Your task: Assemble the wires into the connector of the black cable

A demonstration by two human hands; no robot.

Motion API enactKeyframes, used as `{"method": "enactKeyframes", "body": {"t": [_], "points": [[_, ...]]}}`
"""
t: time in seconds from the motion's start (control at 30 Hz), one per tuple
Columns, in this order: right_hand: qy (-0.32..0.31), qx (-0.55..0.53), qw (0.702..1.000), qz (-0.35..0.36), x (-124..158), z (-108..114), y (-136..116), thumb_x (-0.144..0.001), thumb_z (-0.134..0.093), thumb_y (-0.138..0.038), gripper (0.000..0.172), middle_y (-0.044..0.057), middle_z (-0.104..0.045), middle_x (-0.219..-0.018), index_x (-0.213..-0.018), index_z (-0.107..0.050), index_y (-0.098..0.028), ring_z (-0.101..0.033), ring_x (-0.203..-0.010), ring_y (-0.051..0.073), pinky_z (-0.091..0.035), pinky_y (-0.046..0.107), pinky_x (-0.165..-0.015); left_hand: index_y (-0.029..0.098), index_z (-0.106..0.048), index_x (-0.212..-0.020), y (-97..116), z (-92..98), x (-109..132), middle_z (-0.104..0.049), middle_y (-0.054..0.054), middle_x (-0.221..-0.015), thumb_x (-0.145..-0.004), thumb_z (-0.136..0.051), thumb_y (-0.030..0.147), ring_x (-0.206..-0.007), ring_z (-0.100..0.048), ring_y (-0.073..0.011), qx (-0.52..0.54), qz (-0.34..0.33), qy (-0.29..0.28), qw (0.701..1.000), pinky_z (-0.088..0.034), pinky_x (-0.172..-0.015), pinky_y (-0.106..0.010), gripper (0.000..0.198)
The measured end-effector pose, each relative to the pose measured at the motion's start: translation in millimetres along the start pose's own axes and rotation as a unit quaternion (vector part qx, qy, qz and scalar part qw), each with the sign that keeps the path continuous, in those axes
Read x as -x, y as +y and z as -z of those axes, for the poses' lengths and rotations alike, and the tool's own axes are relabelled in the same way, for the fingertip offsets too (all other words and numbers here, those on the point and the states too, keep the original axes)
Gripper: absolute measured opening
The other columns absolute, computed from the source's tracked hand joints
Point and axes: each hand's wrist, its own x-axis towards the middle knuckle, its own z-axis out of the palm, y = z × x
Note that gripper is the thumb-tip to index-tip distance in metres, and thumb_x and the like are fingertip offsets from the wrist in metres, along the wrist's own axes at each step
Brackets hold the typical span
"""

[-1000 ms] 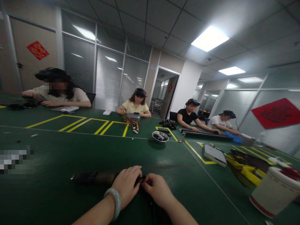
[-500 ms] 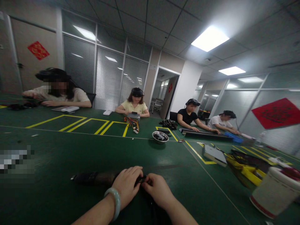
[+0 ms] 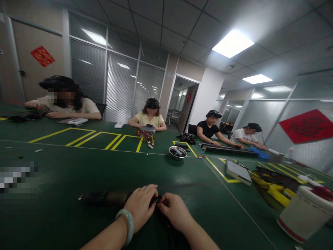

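A long dark tool-like object (image 3: pixel 104 198) with a metal tip at its left end lies on the green table (image 3: pixel 125 170). My left hand (image 3: pixel 142 205), with a pale green bangle at the wrist, rests over its right end, fingers curled round it. Close against it on the right, my right hand (image 3: pixel 173 208) pinches a small dark piece between thumb and fingers. What exactly the fingertips hold is too small and dark to make out. Something dark hangs below the hands towards the table's near edge.
A metal bowl (image 3: pixel 178 152) of dark parts stands beyond my hands. On the right are a grey box (image 3: pixel 238 172), a yellow tray (image 3: pixel 281 194) and a white bucket (image 3: pixel 305 213). Several people sit across the table, one with a wired metal unit (image 3: pixel 147 130).
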Motion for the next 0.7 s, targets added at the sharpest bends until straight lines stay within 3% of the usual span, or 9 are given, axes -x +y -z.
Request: {"method": "enactKeyframes", "body": {"t": [0.2, 0.47, 0.7], "points": [[0.005, 0.010, 1.000, 0.008, -0.7, -1.9, 4.3, -0.078, -0.062, -0.021, 0.005, -0.002, -0.066, -0.072, -0.079, -0.066, -0.019, -0.056, -0.065, 0.011, -0.034, 0.019, -0.058, 0.030, -0.059, -0.091, 1.7, 3.3, -1.3, -0.055, 0.004, -0.127, -0.078, -0.049, 0.014, -0.116, -0.051, -0.0214, -0.002, -0.040, -0.022, 0.999, -0.035, -0.094, -0.041, 0.023], [0.001, 0.004, 1.000, 0.006, -1.1, -2.6, 5.1, -0.078, -0.061, -0.022, 0.006, -0.002, -0.066, -0.072, -0.079, -0.066, -0.018, -0.056, -0.063, 0.011, -0.034, 0.019, -0.057, 0.027, -0.057, -0.095, 0.9, 0.9, -2.1, -0.057, 0.000, -0.126, -0.075, -0.051, 0.015, -0.115, -0.051, -0.0215, -0.002, -0.010, -0.005, 1.000, -0.036, -0.094, -0.040, 0.024], [0.002, -0.004, 1.000, 0.002, -2.3, -5.1, 9.9, -0.078, -0.062, -0.022, 0.005, -0.002, -0.064, -0.069, -0.079, -0.065, -0.018, -0.055, -0.061, 0.010, -0.033, 0.019, -0.055, 0.027, -0.058, -0.092, 1.5, 1.9, -1.9, -0.057, 0.001, -0.124, -0.077, -0.050, 0.015, -0.114, -0.052, -0.0220, -0.011, -0.025, -0.009, 1.000, -0.036, -0.093, -0.040, 0.021]]}}
